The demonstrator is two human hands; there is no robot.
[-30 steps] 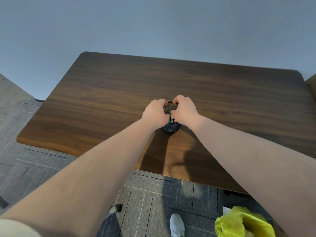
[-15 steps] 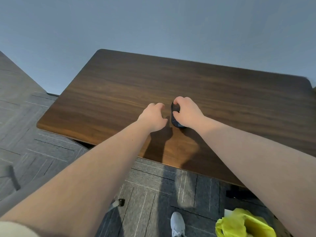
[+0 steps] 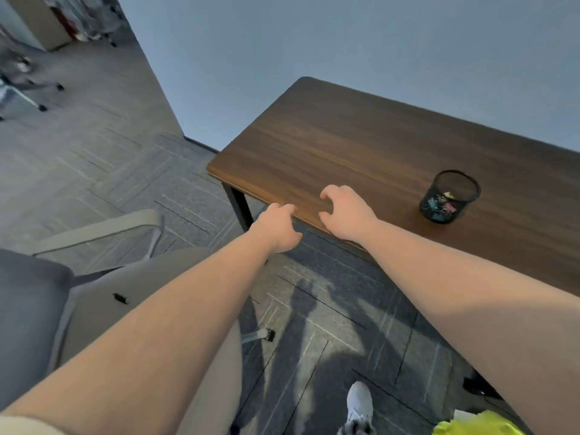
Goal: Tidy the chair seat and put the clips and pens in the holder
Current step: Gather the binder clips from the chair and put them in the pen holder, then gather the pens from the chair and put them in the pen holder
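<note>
Head view: mesh holder [image 3: 449, 196] stands upright on the wooden desk [image 3: 361, 146], well in from the desk's near edge, coloured clips visible in its bottom. Both hands empty: right hand [image 3: 346, 211] loosely open, fingers curled, over the desk's near edge, well left of the holder; left hand [image 3: 277, 229] half-curled, gripping nothing, just off that edge on the chair side. Grey chair seat [image 3: 131, 296] is left of the desk, one small dark item [image 3: 120, 298] lying on it, probably a clip but too small to tell. Next step looks like fetching it: pinch it with the left hand, carry it over the desk and drop it straight down into the holder, steadying the holder with the right so it doesn't tip
</note>
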